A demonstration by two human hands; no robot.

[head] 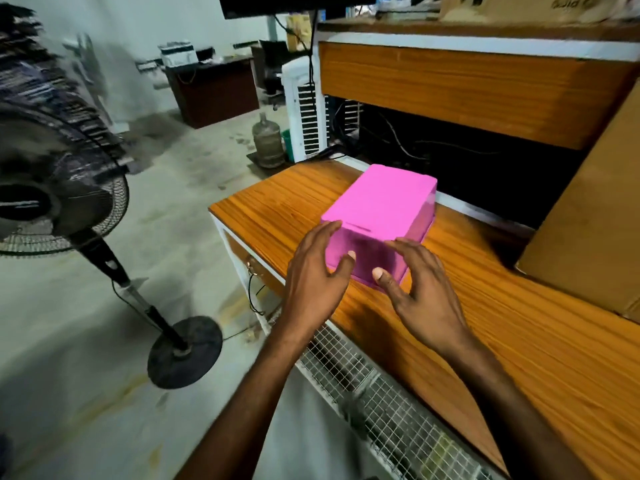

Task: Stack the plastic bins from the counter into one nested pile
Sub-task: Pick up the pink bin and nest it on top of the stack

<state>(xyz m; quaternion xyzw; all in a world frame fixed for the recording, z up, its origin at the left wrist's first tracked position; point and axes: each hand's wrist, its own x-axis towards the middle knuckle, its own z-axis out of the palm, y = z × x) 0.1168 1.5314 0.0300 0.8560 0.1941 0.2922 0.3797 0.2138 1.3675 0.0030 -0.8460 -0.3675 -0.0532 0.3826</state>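
A pink plastic bin (384,209) stands upside down on the orange wooden counter (284,202), near its left end. My left hand (317,271) is at the bin's near left corner, fingers spread, thumb against the near side. My right hand (420,289) hovers at the near right corner with fingers apart, thumb close to the bin's lower edge. Neither hand has closed around the bin. Only one bin shows in view.
A large cardboard box (588,230) stands on the counter at the right. A wooden shelf (450,84) overhangs behind, cables in the dark gap below it. A pedestal fan (59,188) stands on the floor at left. Wire mesh (381,393) fronts the counter.
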